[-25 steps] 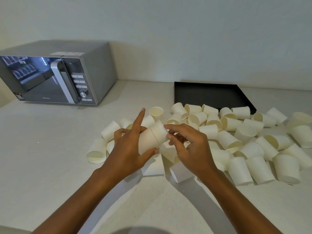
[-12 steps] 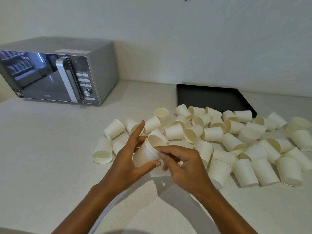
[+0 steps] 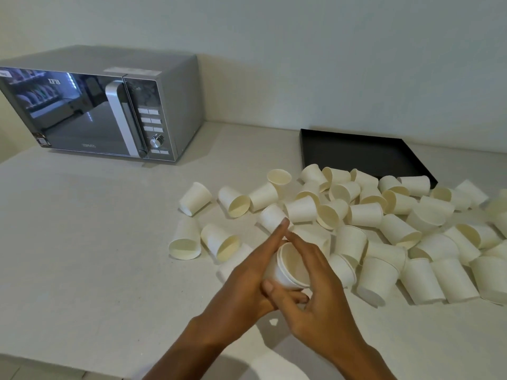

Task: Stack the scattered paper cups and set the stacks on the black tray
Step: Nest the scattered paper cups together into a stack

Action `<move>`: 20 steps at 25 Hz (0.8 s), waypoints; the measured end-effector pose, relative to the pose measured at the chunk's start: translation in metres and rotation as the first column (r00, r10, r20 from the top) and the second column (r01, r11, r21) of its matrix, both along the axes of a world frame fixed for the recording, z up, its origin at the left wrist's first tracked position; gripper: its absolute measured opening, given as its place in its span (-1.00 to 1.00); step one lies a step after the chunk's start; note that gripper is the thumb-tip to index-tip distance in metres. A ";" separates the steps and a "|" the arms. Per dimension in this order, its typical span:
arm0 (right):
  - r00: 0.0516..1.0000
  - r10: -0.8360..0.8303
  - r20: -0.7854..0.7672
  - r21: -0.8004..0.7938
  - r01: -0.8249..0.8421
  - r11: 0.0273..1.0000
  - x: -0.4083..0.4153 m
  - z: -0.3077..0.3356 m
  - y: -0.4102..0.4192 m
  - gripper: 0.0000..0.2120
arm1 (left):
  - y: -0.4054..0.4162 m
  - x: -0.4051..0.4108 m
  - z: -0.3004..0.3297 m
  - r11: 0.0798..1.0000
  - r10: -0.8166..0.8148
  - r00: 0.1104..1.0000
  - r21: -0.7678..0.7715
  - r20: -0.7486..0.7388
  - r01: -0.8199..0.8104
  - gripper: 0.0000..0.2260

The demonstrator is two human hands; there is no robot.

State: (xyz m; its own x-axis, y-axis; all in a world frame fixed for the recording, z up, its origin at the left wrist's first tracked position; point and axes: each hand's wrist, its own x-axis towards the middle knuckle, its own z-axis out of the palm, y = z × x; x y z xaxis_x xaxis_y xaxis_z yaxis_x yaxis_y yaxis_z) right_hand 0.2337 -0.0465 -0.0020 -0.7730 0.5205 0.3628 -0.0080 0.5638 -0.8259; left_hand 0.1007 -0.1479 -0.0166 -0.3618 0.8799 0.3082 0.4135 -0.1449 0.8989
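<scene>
A small stack of nested white paper cups (image 3: 291, 267) is held tilted above the counter, its mouth facing up and right. My left hand (image 3: 245, 283) grips the stack from the left, index finger stretched past its rim and thumb under it. My right hand (image 3: 319, 300) pinches the rim from the right, between a finger on top and the thumb below. Behind the hands, several loose cups (image 3: 366, 214) lie scattered, most on their sides. The black tray (image 3: 356, 152) sits behind the pile with nothing standing on it.
A silver microwave (image 3: 104, 111) stands at the back left against the wall. The white counter (image 3: 82, 242) stretches bare to the left of the cups, and its front edge runs along the lower left. Cups reach the right edge of view.
The cup held by my right hand has gone into the one in my left, so they are now nested. Both hands have drawn in closer, and the stack's mouth has turned toward me.
</scene>
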 end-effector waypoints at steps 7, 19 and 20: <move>0.939 -0.332 -0.087 -0.097 0.323 0.941 0.028 0.008 0.027 -0.37 | -0.019 -0.025 -0.012 0.928 0.286 0.895 -0.134 -0.344 -0.348 0.03; 0.961 -0.274 -0.049 -0.144 0.264 0.954 0.033 0.003 0.037 -0.27 | -0.042 -0.024 -0.060 0.726 0.456 0.746 -0.283 -0.485 -0.627 -0.23; 0.963 -0.266 -0.047 -0.159 0.255 0.954 0.031 0.003 0.037 -0.28 | -0.048 -0.022 -0.060 0.721 0.478 0.744 -0.275 -0.467 -0.636 -0.22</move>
State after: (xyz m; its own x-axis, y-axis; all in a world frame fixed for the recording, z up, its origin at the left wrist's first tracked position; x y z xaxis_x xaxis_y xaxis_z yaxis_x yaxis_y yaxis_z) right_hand 0.2646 -0.0096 0.0007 -0.5796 0.7531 0.3113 0.0640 0.4229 -0.9039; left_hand 0.0782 -0.1957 -0.0764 -0.7655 0.6159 0.1864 0.5843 0.5439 0.6023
